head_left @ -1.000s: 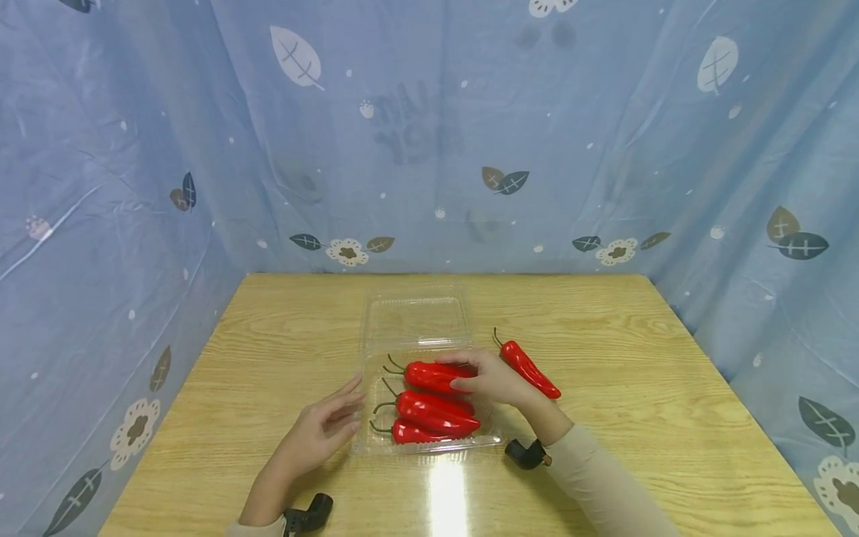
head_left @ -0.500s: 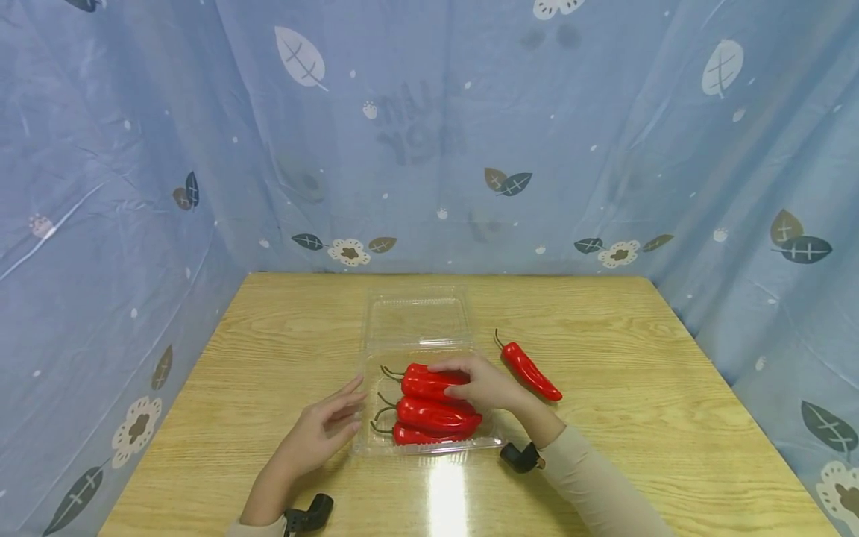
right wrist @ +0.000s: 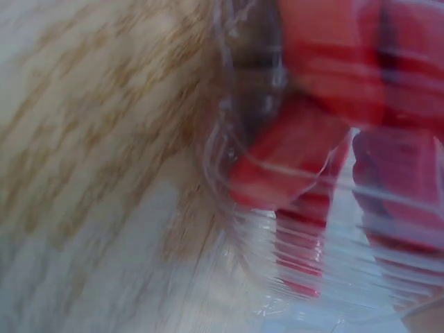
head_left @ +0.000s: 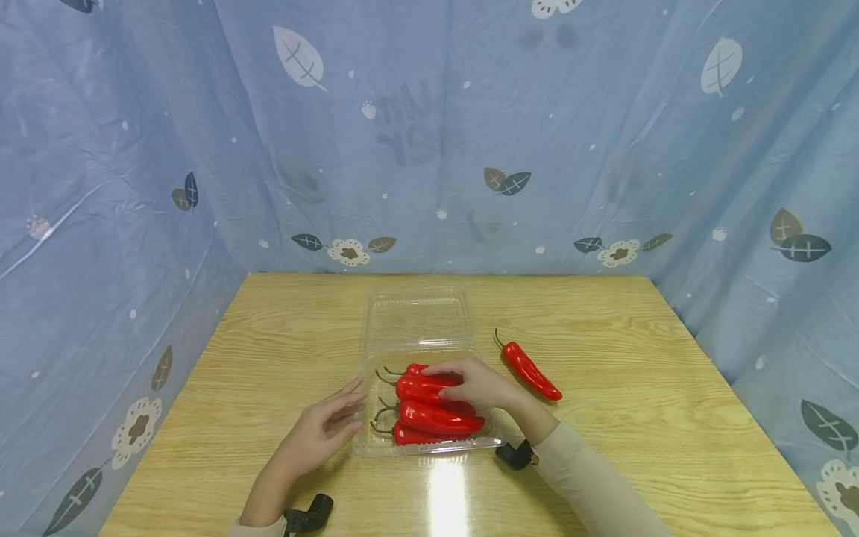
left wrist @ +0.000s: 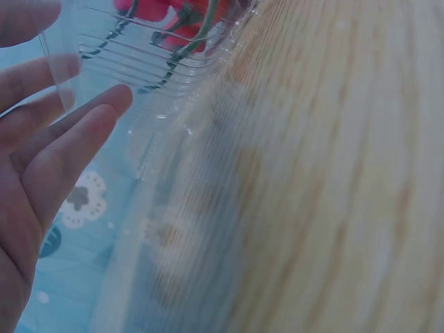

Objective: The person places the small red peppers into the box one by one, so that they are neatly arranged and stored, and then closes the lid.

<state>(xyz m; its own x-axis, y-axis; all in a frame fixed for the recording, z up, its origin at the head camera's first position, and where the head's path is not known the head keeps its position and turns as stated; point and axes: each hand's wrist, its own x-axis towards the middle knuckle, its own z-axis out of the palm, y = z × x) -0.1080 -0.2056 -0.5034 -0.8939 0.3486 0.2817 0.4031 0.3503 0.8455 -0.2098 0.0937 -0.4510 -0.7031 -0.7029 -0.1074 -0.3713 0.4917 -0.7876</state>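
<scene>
Several glossy red chili peppers with thin dark stems lie side by side in the base of a clear plastic clamshell box [head_left: 493, 429]. My right hand [head_left: 478, 384] reaches in from the right and pinches the pepper [head_left: 419, 388] near the back of the row between thumb and fingers. Just behind it another pepper [head_left: 414, 368] shows, partly covered by the hand. At the box's left wall my left hand [head_left: 318, 432] has relaxed fingers, with fingertips at the plastic in the left wrist view. Peppers [right wrist: 284, 156] press close behind the clear wall in the right wrist view.
One loose red chili pepper [head_left: 530, 371] lies on the wooden table [head_left: 624, 418] right of the box. The box's lid [head_left: 419, 317] lies folded back flat behind its base. A blue patterned curtain [head_left: 429, 134] hangs around the table's back and sides.
My right hand has slid a little left and toward me with the pepper it pinches. The peppers in the box have shifted slightly. My left hand has stayed in place.
</scene>
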